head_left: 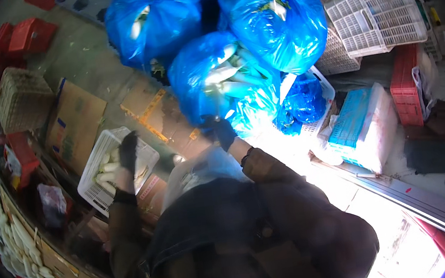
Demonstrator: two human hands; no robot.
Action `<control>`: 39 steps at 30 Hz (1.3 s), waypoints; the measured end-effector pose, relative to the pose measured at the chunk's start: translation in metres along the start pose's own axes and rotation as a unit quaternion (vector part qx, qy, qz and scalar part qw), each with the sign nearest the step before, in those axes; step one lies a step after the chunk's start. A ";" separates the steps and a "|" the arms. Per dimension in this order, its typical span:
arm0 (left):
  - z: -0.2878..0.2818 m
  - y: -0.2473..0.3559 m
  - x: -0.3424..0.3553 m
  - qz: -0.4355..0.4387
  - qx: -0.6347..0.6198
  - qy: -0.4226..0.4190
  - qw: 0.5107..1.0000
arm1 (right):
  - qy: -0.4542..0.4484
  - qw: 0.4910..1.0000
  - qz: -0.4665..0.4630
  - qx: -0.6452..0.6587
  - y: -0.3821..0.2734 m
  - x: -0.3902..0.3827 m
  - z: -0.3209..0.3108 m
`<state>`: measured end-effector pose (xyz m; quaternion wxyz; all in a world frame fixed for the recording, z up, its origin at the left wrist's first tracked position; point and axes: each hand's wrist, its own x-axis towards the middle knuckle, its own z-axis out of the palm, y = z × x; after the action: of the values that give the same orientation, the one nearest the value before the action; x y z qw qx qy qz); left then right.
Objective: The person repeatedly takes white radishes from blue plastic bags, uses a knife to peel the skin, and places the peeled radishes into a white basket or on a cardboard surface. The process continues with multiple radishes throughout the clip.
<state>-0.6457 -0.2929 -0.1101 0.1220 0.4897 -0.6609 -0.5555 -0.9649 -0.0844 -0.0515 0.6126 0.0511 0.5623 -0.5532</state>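
White radishes [106, 168] are piled in a white basket [94, 194], just beside the fingers of the left hand [129, 150] — right hand [224, 132] is held near a blue bag [189, 87] — whether anything's gripped by either can't be told.

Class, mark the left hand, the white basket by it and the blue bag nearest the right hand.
Left hand [128, 151]: head view, middle.
White basket [147, 157]: head view, wall.
Blue bag [191, 81]: head view, left side.

Red crates [32, 36] far beyond the left hand [129, 152]
Cardboard [79, 124] nearer it; white crates [386, 19] ahead-right of the right hand [224, 133].
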 end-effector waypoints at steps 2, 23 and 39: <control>0.091 0.023 0.046 0.143 0.106 -0.092 0.980 | 0.062 0.995 -0.015 0.075 -0.009 0.033 -0.057; 0.494 0.096 0.206 -0.458 -0.523 -0.140 0.706 | 0.249 0.959 0.009 0.134 0.015 -0.002 -0.289; 0.483 0.108 0.201 -0.445 -0.488 -0.139 0.738 | 0.221 0.959 -0.103 0.141 -0.047 -0.002 -0.253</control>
<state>-1.1402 -0.1642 -0.2657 -0.0100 0.5188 -0.0163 -0.8547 -1.1592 0.0720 -0.1151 0.3990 0.1997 0.6024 -0.6618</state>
